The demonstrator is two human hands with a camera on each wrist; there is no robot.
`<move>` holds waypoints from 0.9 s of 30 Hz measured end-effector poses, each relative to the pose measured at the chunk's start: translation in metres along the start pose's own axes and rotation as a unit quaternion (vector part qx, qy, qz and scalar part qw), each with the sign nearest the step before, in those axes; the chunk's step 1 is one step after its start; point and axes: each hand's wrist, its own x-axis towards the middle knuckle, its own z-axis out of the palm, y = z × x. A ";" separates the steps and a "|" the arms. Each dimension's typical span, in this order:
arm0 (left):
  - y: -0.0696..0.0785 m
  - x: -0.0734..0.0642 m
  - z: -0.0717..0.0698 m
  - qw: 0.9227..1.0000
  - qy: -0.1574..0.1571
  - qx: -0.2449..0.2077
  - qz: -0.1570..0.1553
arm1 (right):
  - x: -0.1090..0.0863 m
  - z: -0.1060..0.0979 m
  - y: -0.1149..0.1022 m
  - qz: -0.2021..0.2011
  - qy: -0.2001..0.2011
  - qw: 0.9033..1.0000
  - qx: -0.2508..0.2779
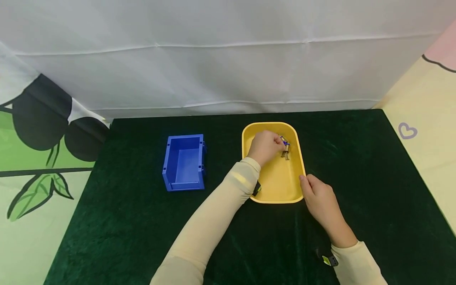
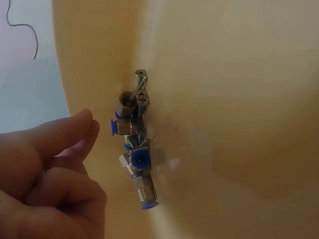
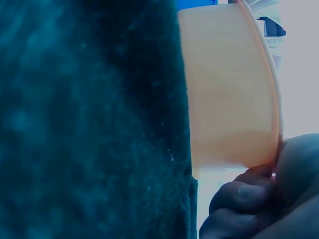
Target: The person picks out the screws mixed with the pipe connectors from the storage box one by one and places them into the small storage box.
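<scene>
Blue-collared metal fittings [image 2: 140,160] are clustered in a rounded yellow plastic tray [image 1: 279,190], its rim pinched by the right hand [image 1: 322,200]. Picking by the left hand [image 1: 264,147], its fingertips [image 2: 82,119] narrowed, any hold unclear, seems underway; precision is needed next.

No readable text or labels

On a dark green velvety table [image 1: 107,225], behind which a white fabric sheet [image 1: 213,71] is hung, a blue rectangular plastic bin [image 1: 183,166] is placed left of a yellow rounded plastic tray [image 1: 278,188], in which blue-collared metal fittings [image 2: 141,159] are grouped near the right wall.
</scene>
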 end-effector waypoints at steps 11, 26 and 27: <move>-0.001 0.005 0.010 0.989 -0.059 0.132 0.010 | 0.000 0.000 0.000 -0.001 -0.003 1.000 -0.002; 0.000 0.004 0.016 0.979 -0.034 0.199 0.015 | 0.002 0.000 0.001 -0.005 -0.004 1.000 0.002; 0.000 0.004 0.016 0.979 -0.031 0.203 0.017 | 0.002 0.000 0.002 -0.003 -0.005 1.000 0.004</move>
